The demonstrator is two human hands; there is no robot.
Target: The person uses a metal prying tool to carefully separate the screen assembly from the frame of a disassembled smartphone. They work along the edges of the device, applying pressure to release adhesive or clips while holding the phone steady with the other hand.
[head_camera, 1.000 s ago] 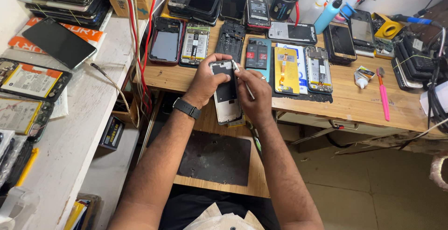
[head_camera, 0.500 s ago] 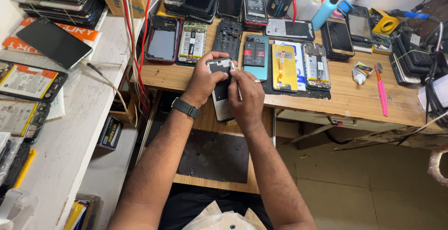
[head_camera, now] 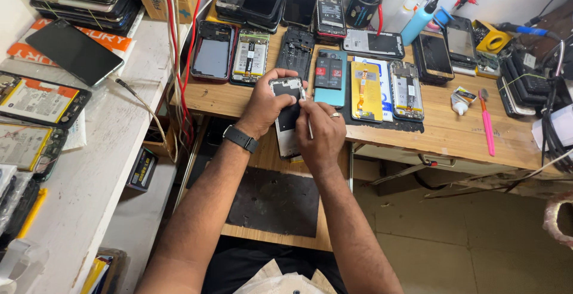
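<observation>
My left hand (head_camera: 265, 106) grips an opened phone (head_camera: 287, 121) by its upper left edge, holding it over the front edge of the wooden workbench (head_camera: 453, 136). The phone's back is off and its dark insides and pale frame show. My right hand (head_camera: 320, 131) rests on the phone's right side and pinches a thin metal tool (head_camera: 308, 119), tip near the phone's top. A black watch sits on my left wrist and a ring on a right finger.
Several disassembled phones (head_camera: 366, 90) lie in a row behind my hands. A pink tool (head_camera: 487, 128), blue bottle (head_camera: 419, 20) and pen cup (head_camera: 363, 1) stand right and back. A white shelf (head_camera: 95, 151) on the left carries more phones. A black mat (head_camera: 276, 201) lies below.
My right hand has shifted slightly on the phone, its fingers now lower along the right side with the tool upright. The left hand keeps the same grip.
</observation>
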